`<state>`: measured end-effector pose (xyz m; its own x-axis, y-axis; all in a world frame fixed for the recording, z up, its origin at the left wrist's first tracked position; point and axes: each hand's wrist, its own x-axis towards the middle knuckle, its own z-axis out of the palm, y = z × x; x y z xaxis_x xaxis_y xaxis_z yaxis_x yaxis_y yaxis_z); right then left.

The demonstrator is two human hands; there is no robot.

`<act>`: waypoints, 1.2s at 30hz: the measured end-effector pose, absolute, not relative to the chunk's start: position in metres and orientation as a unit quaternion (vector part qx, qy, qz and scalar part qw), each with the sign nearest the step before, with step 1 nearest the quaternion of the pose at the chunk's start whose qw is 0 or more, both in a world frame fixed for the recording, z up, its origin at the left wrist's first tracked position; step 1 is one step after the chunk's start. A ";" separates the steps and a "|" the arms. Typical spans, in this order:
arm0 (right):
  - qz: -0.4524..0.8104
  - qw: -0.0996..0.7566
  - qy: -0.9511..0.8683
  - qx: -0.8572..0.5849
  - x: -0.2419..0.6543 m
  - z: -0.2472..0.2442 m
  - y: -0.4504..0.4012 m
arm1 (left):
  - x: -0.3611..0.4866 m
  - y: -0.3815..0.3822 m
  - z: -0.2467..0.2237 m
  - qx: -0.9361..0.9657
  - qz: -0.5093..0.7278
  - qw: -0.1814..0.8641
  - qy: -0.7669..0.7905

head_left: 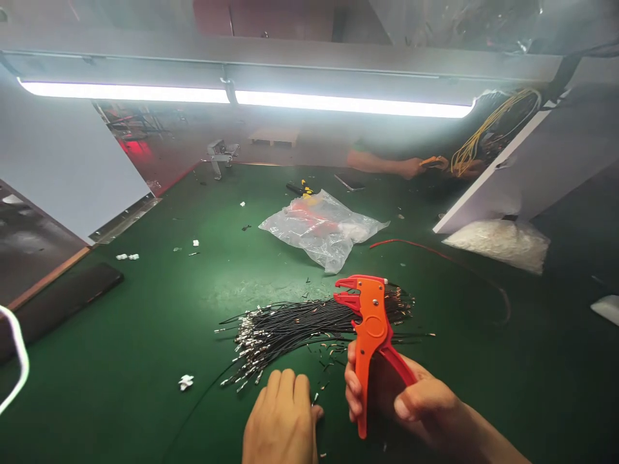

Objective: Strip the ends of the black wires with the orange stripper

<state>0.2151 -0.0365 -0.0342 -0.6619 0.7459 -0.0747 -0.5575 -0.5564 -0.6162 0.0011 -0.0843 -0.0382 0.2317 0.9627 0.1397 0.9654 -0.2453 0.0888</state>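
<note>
My right hand (425,393) is wrapped round the handles of an orange and red wire stripper (373,322), held upright with its jaws pointing left and apart. Nothing shows between those jaws. My left hand (283,419) is closed, knuckles up, low over the table. Beside its thumb a small silver tip of a wire (315,398) sticks out; most of this wire is hidden by the fingers. Just beyond both hands lies a bundle of black wires (294,325), with silver terminals at the left ends and bare copper at the right. The stripper covers part of the bundle.
Clear plastic bag (322,225) with red contents lies behind the bundle, near yellow-black pliers (305,189). White connectors (186,382) and wire scraps dot the green table (145,322). A bag of white parts (500,245) sits right. Another person's arm (387,164) is across the table.
</note>
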 end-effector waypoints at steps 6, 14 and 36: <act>0.871 0.364 -0.281 -0.173 0.216 -0.039 -0.036 | 0.003 -0.080 -0.035 -0.812 -0.115 -0.053 -0.570; 0.871 0.368 -0.278 -0.168 0.214 -0.038 -0.033 | -0.005 -0.054 -0.032 -0.750 -0.208 -0.275 -0.565; 0.901 0.340 -0.240 -0.121 0.196 -0.041 -0.046 | -0.009 -0.035 0.004 -0.681 -0.601 -0.258 -0.327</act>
<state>0.1962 -0.0464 -0.0407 -0.7402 0.6701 -0.0549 -0.5542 -0.6543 -0.5145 -0.0088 -0.0355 0.0040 0.0623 0.7568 0.6507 0.1350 -0.6523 0.7458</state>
